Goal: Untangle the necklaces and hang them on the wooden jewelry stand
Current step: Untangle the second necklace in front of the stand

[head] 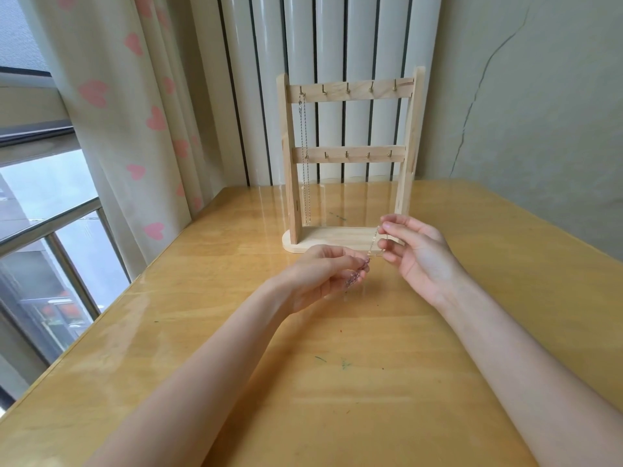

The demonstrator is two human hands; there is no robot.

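Tangled thin gold necklace chain (373, 242) stretched between the left hand (323, 274), pinching its bunched end, and the right hand (416, 252), pinching the free end, before the pale wooden jewelry stand (347, 156). Gentle, slack teasing would likely loosen the knot safely.

Glossy wooden table (337, 399), heart-print curtain (135, 112), window (40, 214), white radiator (330, 35), cracked wall (522, 96).

Both hands pinch a necklace (372, 245); another hangs on stand (350, 156).
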